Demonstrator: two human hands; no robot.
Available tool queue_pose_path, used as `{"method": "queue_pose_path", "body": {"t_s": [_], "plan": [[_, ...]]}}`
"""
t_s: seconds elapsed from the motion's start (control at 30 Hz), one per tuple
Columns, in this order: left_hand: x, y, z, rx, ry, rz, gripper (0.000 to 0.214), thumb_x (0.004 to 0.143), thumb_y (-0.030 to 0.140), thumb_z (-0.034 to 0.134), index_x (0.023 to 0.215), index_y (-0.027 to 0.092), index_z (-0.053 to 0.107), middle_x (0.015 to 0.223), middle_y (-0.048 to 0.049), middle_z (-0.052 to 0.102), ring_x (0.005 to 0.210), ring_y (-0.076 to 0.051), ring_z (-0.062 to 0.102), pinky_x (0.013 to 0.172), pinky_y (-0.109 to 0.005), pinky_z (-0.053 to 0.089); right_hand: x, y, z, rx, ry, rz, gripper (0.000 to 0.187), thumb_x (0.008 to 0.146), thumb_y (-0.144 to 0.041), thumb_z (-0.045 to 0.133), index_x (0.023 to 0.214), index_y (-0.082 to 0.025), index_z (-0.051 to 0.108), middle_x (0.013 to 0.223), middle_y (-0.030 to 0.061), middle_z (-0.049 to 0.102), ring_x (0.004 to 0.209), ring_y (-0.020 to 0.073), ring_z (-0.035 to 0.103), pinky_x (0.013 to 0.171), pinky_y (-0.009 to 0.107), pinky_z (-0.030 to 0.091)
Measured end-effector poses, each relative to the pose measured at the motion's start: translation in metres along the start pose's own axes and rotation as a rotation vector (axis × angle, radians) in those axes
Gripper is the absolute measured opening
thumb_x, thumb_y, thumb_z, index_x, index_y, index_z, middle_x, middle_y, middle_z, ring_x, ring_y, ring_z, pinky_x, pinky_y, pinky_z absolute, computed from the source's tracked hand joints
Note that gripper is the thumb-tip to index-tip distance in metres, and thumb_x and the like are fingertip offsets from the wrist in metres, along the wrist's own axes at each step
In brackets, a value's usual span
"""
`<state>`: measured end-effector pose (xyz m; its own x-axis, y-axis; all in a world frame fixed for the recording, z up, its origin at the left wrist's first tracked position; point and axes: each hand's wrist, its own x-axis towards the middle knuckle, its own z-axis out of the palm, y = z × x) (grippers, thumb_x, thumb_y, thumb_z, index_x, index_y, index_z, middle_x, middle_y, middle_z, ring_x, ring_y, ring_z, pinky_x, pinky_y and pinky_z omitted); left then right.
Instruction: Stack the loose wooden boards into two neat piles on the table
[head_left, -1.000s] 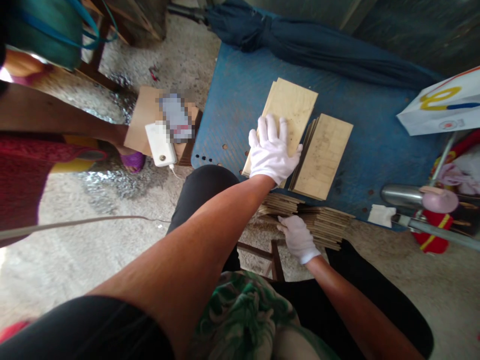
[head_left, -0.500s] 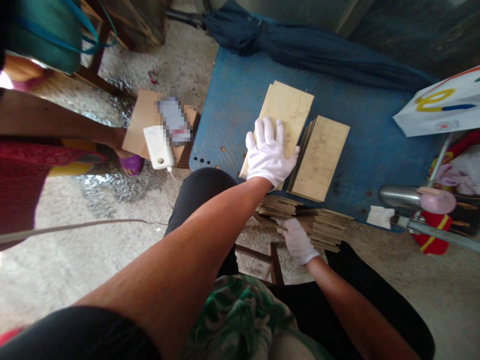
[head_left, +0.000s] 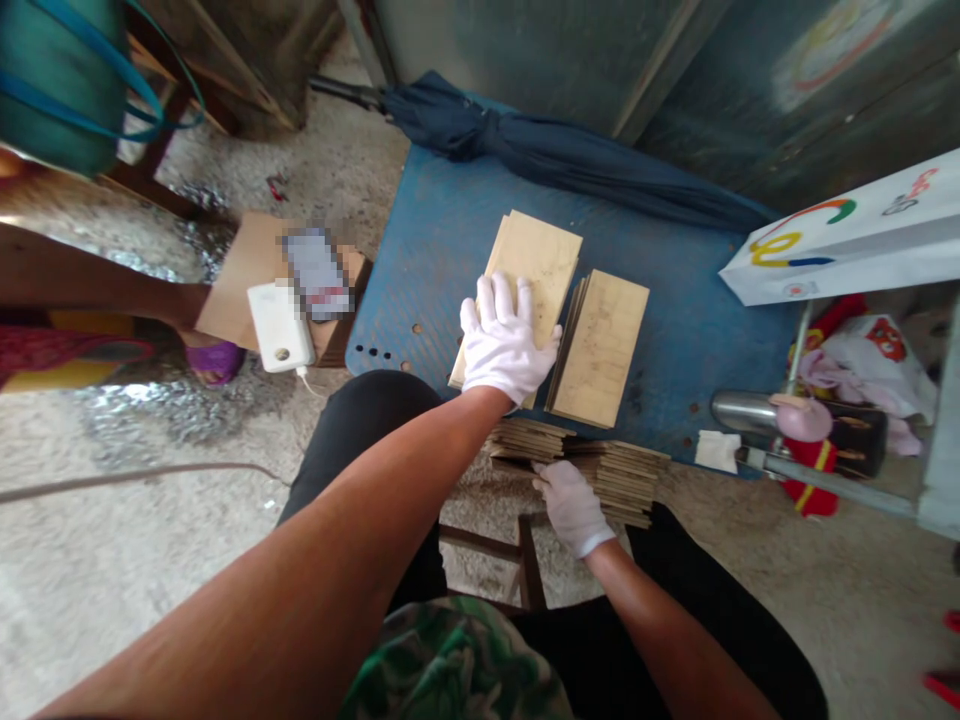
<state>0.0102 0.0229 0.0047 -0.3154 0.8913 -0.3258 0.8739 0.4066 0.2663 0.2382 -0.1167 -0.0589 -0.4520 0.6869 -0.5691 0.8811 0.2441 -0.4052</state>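
Note:
My left hand (head_left: 505, 338), in a white glove, lies flat with fingers spread on the near end of a stack of thin pale wooden sheets (head_left: 534, 262) on the blue table (head_left: 435, 250). A second stack of wooden sheets (head_left: 601, 345) lies just to its right. My right hand (head_left: 570, 503), also gloved, reaches under the table's front edge and touches a lower pile of similar sheets (head_left: 622, 475); its fingertips curl at the pile's edge, and whether it holds a sheet is unclear.
A folded dark umbrella (head_left: 555, 155) lies along the table's far edge. A white paper bag (head_left: 847, 240) sits at the right, a metal flask (head_left: 757, 410) below it. At the left, a cardboard box (head_left: 247, 280) carries a phone and white power bank (head_left: 281, 325). Another person's arm (head_left: 90, 285) reaches in.
The view tilted up and shifted, so everything sits lower and further left in the picture. My left hand stays flat on the stack; my right hand stays at the lower pile.

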Motion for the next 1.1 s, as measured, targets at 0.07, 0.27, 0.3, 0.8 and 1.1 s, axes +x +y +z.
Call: {"method": "queue_pose_path", "body": {"t_s": [0.07, 0.27, 0.3, 0.8, 1.1], "plan": [[0.0, 0.0, 0.001, 0.007, 0.013, 0.0, 0.08, 0.088, 0.061, 0.029, 0.151, 0.014, 0.016, 0.159, -0.0136, 0.012, 0.145, -0.036, 0.003, 0.116, -0.054, 0.009, 0.0, -0.005, -0.005, -0.039, 0.001, 0.037, 0.02, 0.089, -0.027, 0.056, 0.103, -0.024, 0.069, 0.099, 0.008, 0.068, 0.089, 0.0236, 0.064, 0.078, 0.032, 0.051], [-0.001, -0.001, 0.003, 0.045, 0.049, 0.009, 0.08, 0.088, 0.06, 0.03, 0.151, 0.012, 0.018, 0.158, -0.0167, 0.014, 0.145, -0.037, 0.007, 0.115, -0.054, 0.012, 0.011, -0.016, -0.036, 0.105, 0.191, 0.093, 0.025, 0.091, -0.043, 0.053, 0.098, -0.028, 0.072, 0.091, 0.0042, 0.071, 0.086, 0.0206, 0.066, 0.08, 0.031, 0.05], [-0.001, -0.001, 0.004, 0.048, 0.056, 0.013, 0.08, 0.088, 0.06, 0.03, 0.15, 0.012, 0.018, 0.158, -0.0172, 0.015, 0.145, -0.037, 0.008, 0.115, -0.054, 0.012, 0.016, -0.017, -0.045, 0.138, 0.255, 0.111, 0.027, 0.091, -0.045, 0.052, 0.097, -0.027, 0.072, 0.091, 0.0043, 0.071, 0.086, 0.0205, 0.066, 0.081, 0.031, 0.049], [0.002, -0.001, 0.007, 0.111, 0.095, -0.013, 0.08, 0.088, 0.065, 0.026, 0.149, 0.013, 0.026, 0.155, -0.0199, 0.02, 0.144, -0.037, 0.013, 0.114, -0.052, 0.015, 0.165, -0.039, -0.127, -0.01, 0.5, 0.592, 0.12, 0.062, -0.073, 0.063, 0.147, -0.003, 0.016, 0.138, 0.0285, 0.032, 0.124, 0.0402, 0.039, 0.095, 0.052, 0.042], [0.002, -0.002, 0.008, 0.101, 0.12, -0.004, 0.08, 0.088, 0.064, 0.026, 0.148, 0.012, 0.027, 0.155, -0.0208, 0.022, 0.143, -0.038, 0.015, 0.113, -0.053, 0.016, 0.178, -0.04, -0.129, -0.048, 0.432, 0.729, 0.131, 0.049, -0.069, 0.072, 0.149, -0.007, 0.015, 0.139, 0.0264, 0.029, 0.109, 0.0367, 0.051, 0.087, 0.046, 0.048]]}}
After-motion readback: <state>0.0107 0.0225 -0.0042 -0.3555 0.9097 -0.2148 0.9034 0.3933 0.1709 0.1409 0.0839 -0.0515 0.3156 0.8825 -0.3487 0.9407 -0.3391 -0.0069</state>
